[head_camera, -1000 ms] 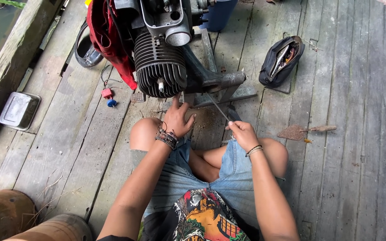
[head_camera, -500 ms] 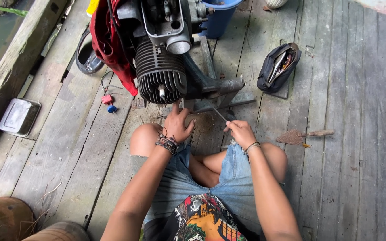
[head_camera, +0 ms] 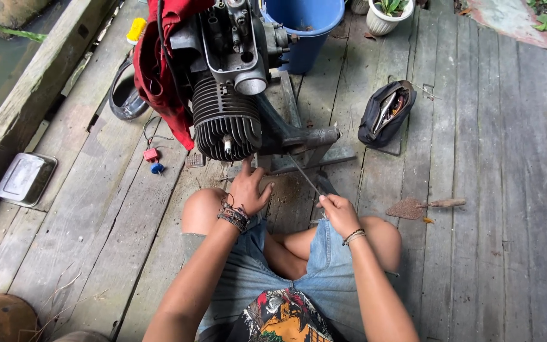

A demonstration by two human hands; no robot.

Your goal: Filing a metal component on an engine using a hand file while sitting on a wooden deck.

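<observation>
left hand (head_camera: 248, 190) fingers spread under finned grey metal engine cylinder (head_camera: 226, 126); right hand (head_camera: 339, 212) gripping thin metal rod (head_camera: 304, 175), black open tool pouch (head_camera: 385, 114) right of engine

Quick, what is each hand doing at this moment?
Left hand: open, fingers reaching under the finned engine cylinder, holding nothing visible.
Right hand: closed on a thin metal rod.

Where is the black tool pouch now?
In the head view, the black tool pouch lies open on the wooden deck, right of the engine, beyond the right hand.
</observation>
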